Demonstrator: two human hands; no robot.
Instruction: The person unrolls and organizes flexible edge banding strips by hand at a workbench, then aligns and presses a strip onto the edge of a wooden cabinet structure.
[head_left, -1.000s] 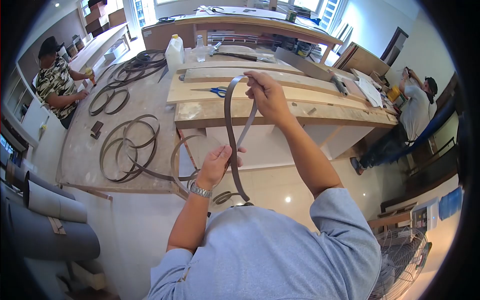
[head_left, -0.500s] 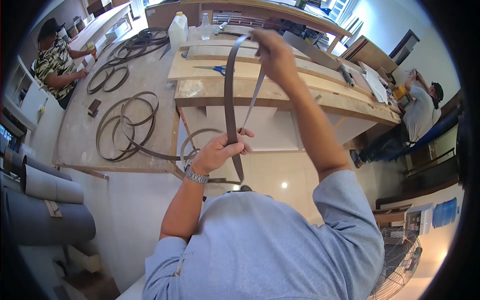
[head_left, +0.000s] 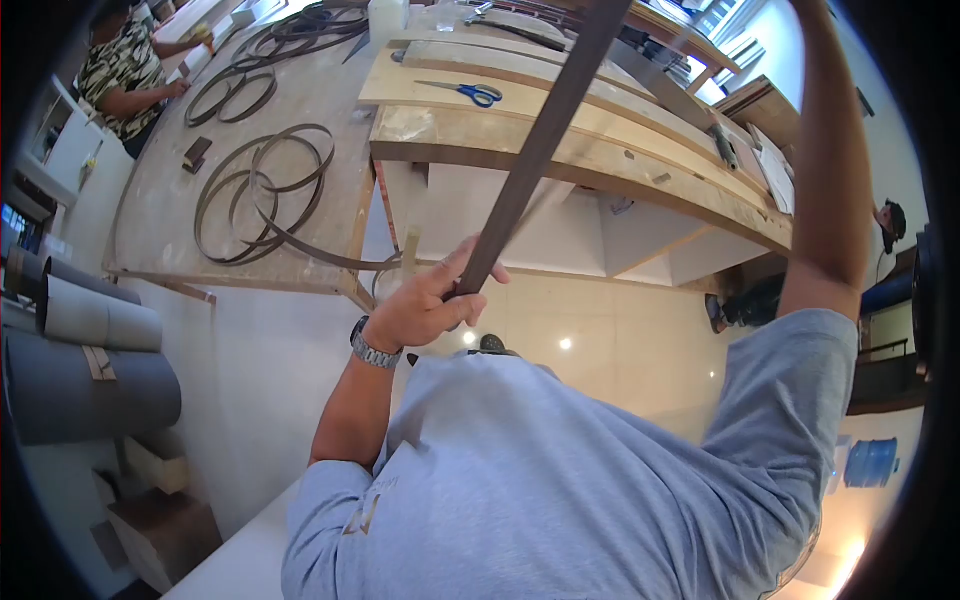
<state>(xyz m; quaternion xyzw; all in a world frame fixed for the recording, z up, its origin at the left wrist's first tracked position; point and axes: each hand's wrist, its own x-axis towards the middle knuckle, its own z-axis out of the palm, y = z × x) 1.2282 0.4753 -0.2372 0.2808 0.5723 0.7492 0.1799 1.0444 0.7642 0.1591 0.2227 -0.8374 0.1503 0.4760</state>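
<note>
A long dark brown wood-grain strip of edge banding [head_left: 545, 140] slants up and right from my left hand [head_left: 425, 305], past the top edge of the view. The left fingers and thumb are closed around its lower part. My right arm [head_left: 825, 170] is raised high at the right, with the hand beyond the top edge. A loose coil of similar banding [head_left: 325, 258] lies on the worktable [head_left: 150, 245], its tail running toward my left hand. Whether this tail joins the held strip is hidden by the hand.
Blue-handled scissors [head_left: 483, 95] lie on wooden boards [head_left: 430, 120]. More coils [head_left: 262, 98] and a small dark block [head_left: 197, 153] are on the table. One person [head_left: 125, 75] works at the far left; another [head_left: 888, 225] is partly visible at right. Large rolls [head_left: 90, 385] stand lower left.
My right hand has gone up and right, out of view, pulling the folded-over strip out into a straight slant. My left hand still grips it. The view has tilted downward slightly.
</note>
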